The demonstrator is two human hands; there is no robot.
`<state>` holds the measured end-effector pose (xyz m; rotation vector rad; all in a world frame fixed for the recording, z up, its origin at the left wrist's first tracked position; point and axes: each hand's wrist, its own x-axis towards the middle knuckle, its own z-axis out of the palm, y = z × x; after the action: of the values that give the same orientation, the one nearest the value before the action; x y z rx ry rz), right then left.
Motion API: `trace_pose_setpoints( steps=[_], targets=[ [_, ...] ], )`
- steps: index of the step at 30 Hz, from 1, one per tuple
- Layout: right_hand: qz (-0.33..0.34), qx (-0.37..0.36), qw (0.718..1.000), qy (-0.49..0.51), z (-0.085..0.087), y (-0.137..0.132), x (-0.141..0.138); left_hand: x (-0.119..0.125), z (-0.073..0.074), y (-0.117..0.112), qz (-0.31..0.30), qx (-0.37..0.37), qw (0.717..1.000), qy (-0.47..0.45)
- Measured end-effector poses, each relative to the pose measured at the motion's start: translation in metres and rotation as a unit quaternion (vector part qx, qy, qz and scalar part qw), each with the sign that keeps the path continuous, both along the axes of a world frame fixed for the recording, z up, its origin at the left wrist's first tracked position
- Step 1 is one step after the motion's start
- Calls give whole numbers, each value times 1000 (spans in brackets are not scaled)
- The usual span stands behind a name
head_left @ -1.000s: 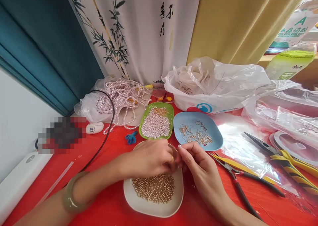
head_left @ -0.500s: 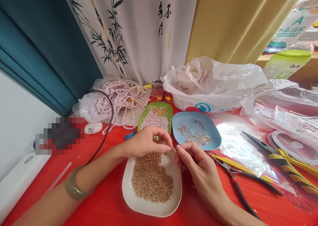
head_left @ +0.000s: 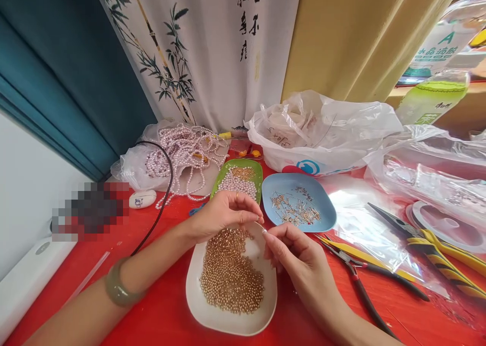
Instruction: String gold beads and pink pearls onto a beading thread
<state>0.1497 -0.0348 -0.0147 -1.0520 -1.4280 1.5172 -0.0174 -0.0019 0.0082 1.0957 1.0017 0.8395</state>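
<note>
**A:** Red table point(head_left: 167, 320), curtains behind. What are the fingers doing?

**B:** Both pairs are pinched shut, tips nearly meeting over the far rim of the dish point(head_left: 228, 327). The left hand point(head_left: 222, 217) and right hand point(head_left: 299, 257) each nip something too small to name.

**A:** How far along?

**B:** Early, I'd judge. Beads point(head_left: 231, 275) heap the dish under the hands, and pins point(head_left: 294, 212) and pearls point(head_left: 237, 185) lie beyond. No finished piece shows.

**A:** Anything unclear?

**B:** The pliers point(head_left: 364, 287), right of the right hand, partly slip under plastic. The forearms run out of frame.
</note>
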Motion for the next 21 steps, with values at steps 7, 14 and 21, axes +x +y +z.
trace_pose_setpoints(
  steps=[7,14,21],
  targets=[
    [-12,-6,1000,9,3,-1,-2,-1,1,0,7,1,1000,13],
    [-15,-4,1000,10,3,-1,-1,-1,-1,0,-15,14,1000,10],
    [-20,-1,1000,1,3,0,-1,-2,-4,0,-20,16,999,24]
  ],
)
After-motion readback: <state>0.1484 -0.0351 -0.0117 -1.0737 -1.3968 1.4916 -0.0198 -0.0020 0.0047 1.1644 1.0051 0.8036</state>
